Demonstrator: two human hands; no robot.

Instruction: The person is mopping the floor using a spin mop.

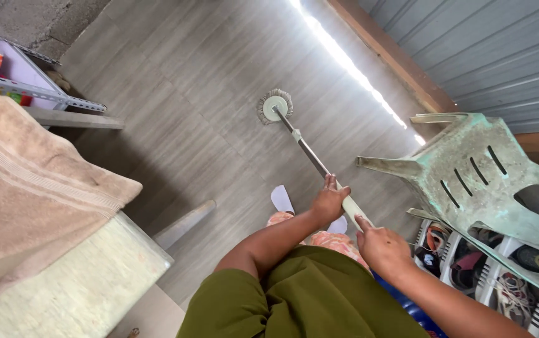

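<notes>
The mop (315, 158) slants from the hands down to the floor (175, 106), its round head flat on the boards well ahead of the feet. A wide sweep to the right could likely knock the pole against the tipped green chair (476, 175) just beside it, and the shoe rack (501, 275) under it. The left hand (329, 201) is closed around the pole, higher up the view; the right hand (382, 249) grips the pole's near end, forefinger stretched along it. Both forearms reach forward, elbows bent.
</notes>
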